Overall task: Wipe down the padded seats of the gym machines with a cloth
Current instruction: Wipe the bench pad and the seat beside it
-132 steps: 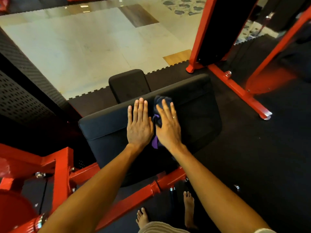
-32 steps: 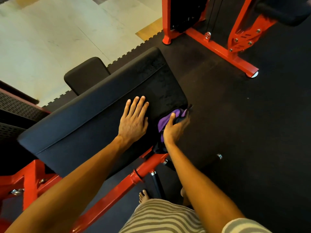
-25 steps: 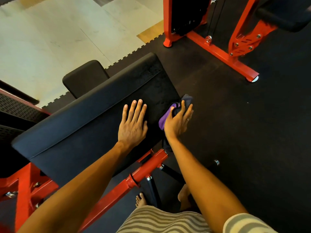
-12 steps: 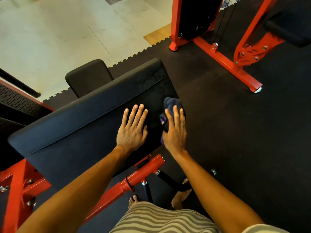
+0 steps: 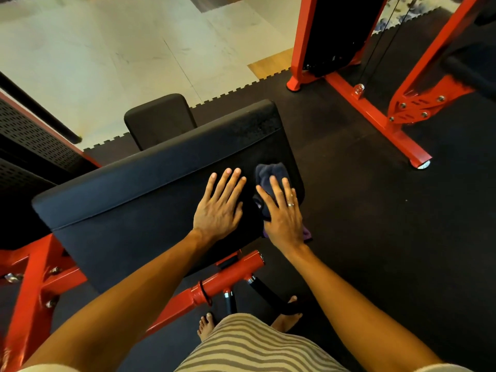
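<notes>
Logging a red base rail (image 5: 381,127) lying across the black rubber mat (image 5: 402,251), with a round foot (image 5: 422,164) at its near end. At the rail's far end stands a black weight stack (image 5: 332,30). A thin cable (image 5: 376,49) drops to a small pulley (image 5: 358,89) on the rail. Just right of the rail I see a bolted red bracket plate (image 5: 414,106). Far left of it: a perforated black panel (image 5: 32,138) and pale floor tiles (image 5: 94,63). Nearer me than the rail: a red tube (image 5: 228,280) with two black grips (image 5: 264,289).

left hand (image 5: 218,210) on pad (image 5: 134,200), right hand (image 5: 283,218) beside it on cloth (image 5: 268,173) at pad's right end
</notes>
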The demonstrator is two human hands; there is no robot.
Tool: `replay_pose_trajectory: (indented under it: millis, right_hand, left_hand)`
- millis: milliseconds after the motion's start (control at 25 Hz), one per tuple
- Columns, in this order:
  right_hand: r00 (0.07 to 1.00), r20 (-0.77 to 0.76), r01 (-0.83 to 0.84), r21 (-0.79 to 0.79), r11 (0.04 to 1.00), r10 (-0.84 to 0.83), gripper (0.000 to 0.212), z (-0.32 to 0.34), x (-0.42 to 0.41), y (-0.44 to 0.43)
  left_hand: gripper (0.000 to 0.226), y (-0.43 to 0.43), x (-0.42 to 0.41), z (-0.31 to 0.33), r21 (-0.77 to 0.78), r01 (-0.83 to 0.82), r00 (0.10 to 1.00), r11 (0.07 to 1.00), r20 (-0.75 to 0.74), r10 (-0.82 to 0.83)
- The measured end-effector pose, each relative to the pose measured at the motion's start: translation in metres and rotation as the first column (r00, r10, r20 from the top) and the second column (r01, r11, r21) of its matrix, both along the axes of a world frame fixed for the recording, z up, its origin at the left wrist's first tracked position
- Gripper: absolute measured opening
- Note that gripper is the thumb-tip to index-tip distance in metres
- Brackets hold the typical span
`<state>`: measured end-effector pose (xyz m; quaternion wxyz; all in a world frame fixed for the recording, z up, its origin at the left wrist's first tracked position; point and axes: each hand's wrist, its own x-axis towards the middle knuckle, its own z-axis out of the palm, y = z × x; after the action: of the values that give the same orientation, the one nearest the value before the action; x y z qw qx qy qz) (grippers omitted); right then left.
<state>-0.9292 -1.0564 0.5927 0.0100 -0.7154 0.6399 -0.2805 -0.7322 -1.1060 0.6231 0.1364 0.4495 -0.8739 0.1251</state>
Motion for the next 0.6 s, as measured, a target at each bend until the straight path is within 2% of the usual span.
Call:
replay_pose_trajectory:
  millis: [80,160,240,360,520,600]
  right_hand:
    - [0.993,0.038,0.114,0.018,0.993,-0.115,0.065,0.002,-0.01,-0.008]
    - [0.968,0.104,0.227,0.038,0.973,-0.229,0.077,0.022,-0.008,-0.037]
    - [0.952,0.163,0.252,0.061,0.966,-0.259,0.08,0.048,0.007,-0.069]
    - [0.986,0.113,0.122,0.008,0.992,-0.122,0.081,0.07,0.035,-0.089]
    - [0.984,-0.048,-0.174,-0.044,0.984,0.172,0.082,0.045,0.021,-0.054]
    - [0.979,-0.09,-0.185,-0.04,0.982,0.181,0.081,0.032,-0.006,-0.044]
  left_hand:
    - [0.06,-0.001,0.001,0.002,0.018,-0.002,0.999,1.0,-0.05,0.003]
    - [0.058,-0.003,-0.001,0.007,0.043,-0.019,0.992,0.999,-0.125,0.024]
    - [0.058,-0.008,-0.002,0.014,0.05,-0.056,0.984,0.997,-0.166,0.064]
    - [0.058,-0.031,-0.002,0.033,0.04,-0.153,0.968,0.987,-0.195,0.158]
    - [0.061,-0.049,0.0,0.042,0.006,-0.227,0.958,0.974,-0.179,0.224]
    - [0.062,-0.047,-0.001,0.039,-0.002,-0.244,0.957,0.97,-0.162,0.24]
